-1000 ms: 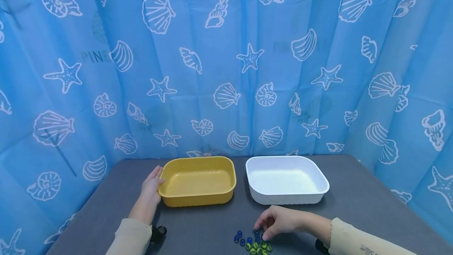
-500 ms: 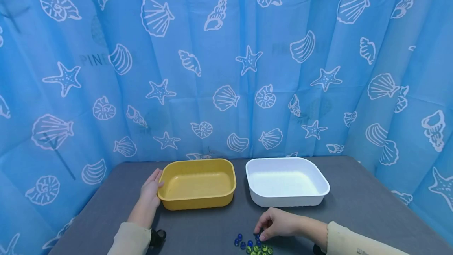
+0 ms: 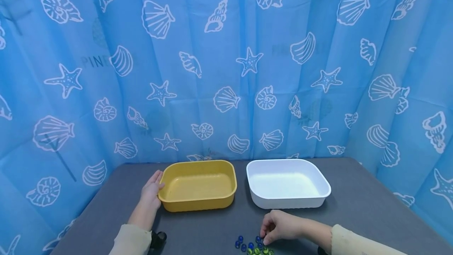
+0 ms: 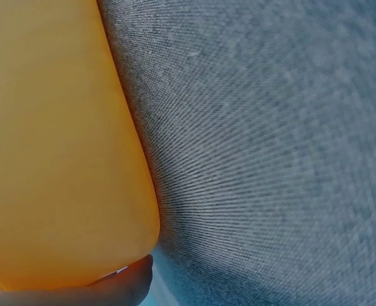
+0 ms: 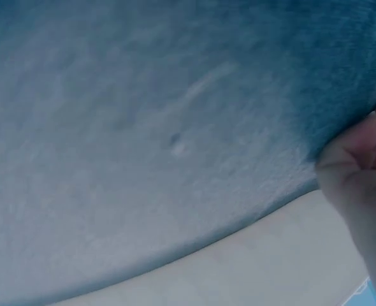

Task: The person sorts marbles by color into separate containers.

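My left hand [image 3: 150, 192] rests against the left end of a yellow tray [image 3: 198, 204], its fingers extended along the outside and the thumb at the rim. In the left wrist view, one straight finger [image 4: 92, 293] lies beside the tray's rounded corner. My right hand [image 3: 281, 226] is low at the front, fingers bent and fingertips right beside the blue marbles [image 3: 243, 248]. Several green-yellow marbles [image 3: 260, 251] lie just in front, partly cut off by the frame's bottom edge. I cannot tell whether a marble is between the right fingertips; the right wrist view crops them.
To the right of the yellow tray stands a white tray [image 3: 288, 202], just beyond my right hand. Both rest on a grey cloth-covered table [image 3: 198, 231]. A blue seashell-print curtain [image 3: 226, 70] hangs behind the table and at its sides.
My right hand's fingertips have shifted slightly right among the marbles. The left hand stays at the yellow tray. The whole head view has moved down a little in the picture.
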{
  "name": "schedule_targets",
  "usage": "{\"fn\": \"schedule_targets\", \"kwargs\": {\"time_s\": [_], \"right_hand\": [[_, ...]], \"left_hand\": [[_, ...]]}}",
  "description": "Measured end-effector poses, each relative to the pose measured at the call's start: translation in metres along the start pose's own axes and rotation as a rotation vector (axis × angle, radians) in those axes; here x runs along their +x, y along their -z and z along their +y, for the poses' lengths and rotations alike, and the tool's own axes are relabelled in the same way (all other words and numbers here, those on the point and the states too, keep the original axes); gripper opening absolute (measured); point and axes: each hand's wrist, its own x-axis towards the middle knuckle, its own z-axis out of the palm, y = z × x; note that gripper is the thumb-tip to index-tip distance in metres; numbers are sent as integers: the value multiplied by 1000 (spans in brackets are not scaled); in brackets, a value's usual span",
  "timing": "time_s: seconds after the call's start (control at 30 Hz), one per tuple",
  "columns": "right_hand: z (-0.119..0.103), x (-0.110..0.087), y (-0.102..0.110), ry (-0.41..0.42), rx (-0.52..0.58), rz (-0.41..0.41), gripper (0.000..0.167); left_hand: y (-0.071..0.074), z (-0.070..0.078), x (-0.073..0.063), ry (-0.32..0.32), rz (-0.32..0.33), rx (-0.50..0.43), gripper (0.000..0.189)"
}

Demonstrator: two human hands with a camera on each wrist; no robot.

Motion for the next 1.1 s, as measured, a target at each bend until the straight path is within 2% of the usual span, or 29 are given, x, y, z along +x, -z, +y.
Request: {"fn": "schedule_targets", "kwargs": {"time_s": [0.2,0.47,0.57,0.8,0.97,1.1], "right_hand": [[-3,-4,0,77,-26,-4,8],[-1,-4,0,102,-64,3,10],[-2,-4,0,74,-27,23,9],[-13,1,2,-51,106,101,9],[-31,9,2,-142,139,186,12],[-45,20,4,-165,140,255,17]], "left_hand": [[1,-1,1,0,2,-1,60],[0,-2,1,1,10,-6,60],[0,-2,1,4,14,-7,61],[0,0,-1,-3,5,-9,61],[-1,0,-2,-4,4,-18,61],[-1,0,-1,-4,8,-15,61]]}}
